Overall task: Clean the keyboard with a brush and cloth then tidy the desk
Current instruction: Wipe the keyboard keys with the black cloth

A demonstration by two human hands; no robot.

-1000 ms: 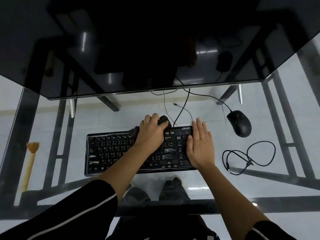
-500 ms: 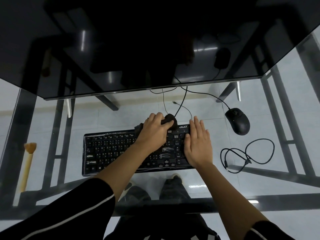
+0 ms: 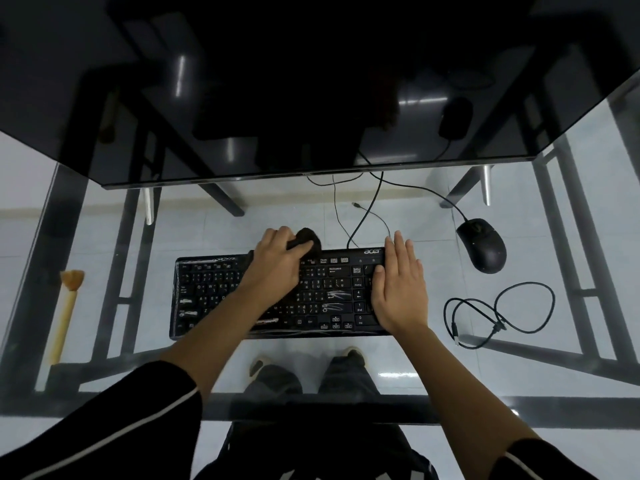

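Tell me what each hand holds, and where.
The left hand holds the dark cloth, bunched in its grip. The right hand lies flat on the keyboard, holding nothing.

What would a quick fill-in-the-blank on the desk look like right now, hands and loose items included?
1. The ____ hand grips the dark cloth at the keyboard's far edge.
2. The right hand lies ____ on the keyboard's number-pad end.
3. The brush lies untouched to the keyboard's ____.
4. The loose cable lies near the ____, right of the keyboard.
Missing words: left; flat; left; mouse.
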